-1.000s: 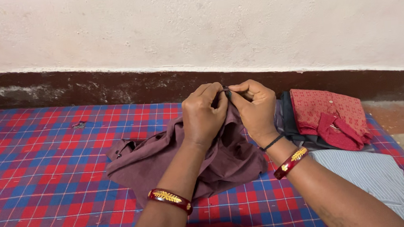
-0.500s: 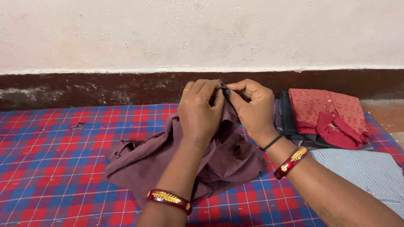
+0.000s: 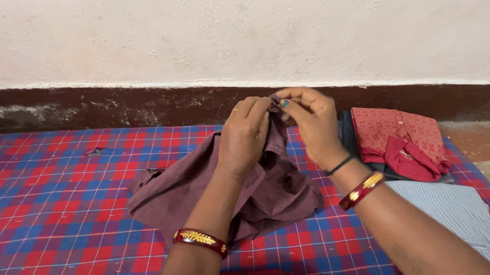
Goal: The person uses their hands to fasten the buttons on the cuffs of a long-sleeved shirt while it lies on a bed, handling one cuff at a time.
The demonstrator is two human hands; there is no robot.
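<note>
My left hand (image 3: 244,136) and right hand (image 3: 312,122) each pinch the raised top edge of the maroon shirt (image 3: 175,195), whose rest lies crumpled on the checked sheet (image 3: 51,211); it looks light, soft and limp, so I would hold its hem.

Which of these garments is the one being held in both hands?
The maroon shirt: the left hand and right hand pinch its raised top edge. The red garment and striped shirt lie folded, untouched, to the right.
</note>
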